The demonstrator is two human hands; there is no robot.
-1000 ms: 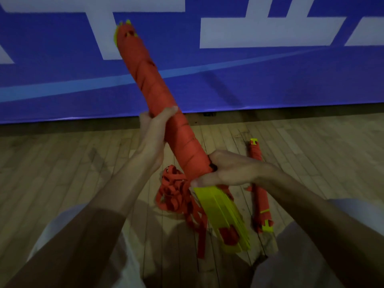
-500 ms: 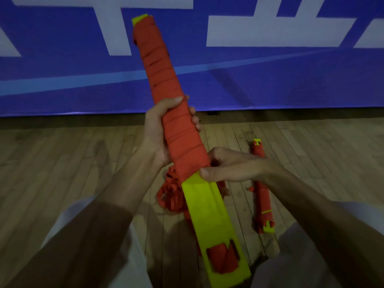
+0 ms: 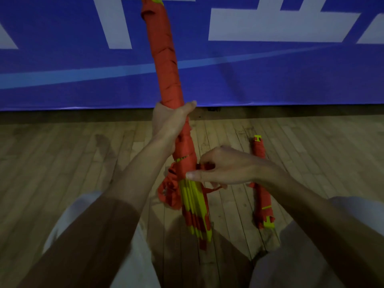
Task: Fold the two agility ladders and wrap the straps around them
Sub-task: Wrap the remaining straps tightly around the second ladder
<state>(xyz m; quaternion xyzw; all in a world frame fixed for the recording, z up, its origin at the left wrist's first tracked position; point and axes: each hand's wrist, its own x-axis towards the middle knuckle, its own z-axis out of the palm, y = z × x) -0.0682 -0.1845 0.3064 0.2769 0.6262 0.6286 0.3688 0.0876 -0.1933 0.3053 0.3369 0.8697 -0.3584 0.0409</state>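
Note:
I hold a folded agility ladder [image 3: 164, 59] nearly upright in front of me, its yellow rungs [image 3: 195, 206] stacked and most of its length wound in orange strap. My left hand [image 3: 172, 123] grips the wrapped bundle at its middle. My right hand [image 3: 220, 167] pinches the orange strap [image 3: 202, 166] against the bundle just above the bare yellow end. Loose orange strap [image 3: 169, 190] hangs in loops under my left wrist. A second ladder [image 3: 262, 183], wrapped in orange, lies on the floor to the right, partly behind my right forearm.
I am sitting or kneeling on a wooden plank floor [image 3: 62, 163], with my pale-clothed knees [image 3: 83, 215] at both sides. A blue banner with white shapes [image 3: 270, 65] covers the wall straight ahead.
The bundle has swung more upright and turned from its flat yellow face to its edge. My left hand has shifted its grip. My right hand has carried the strap round the lower part.

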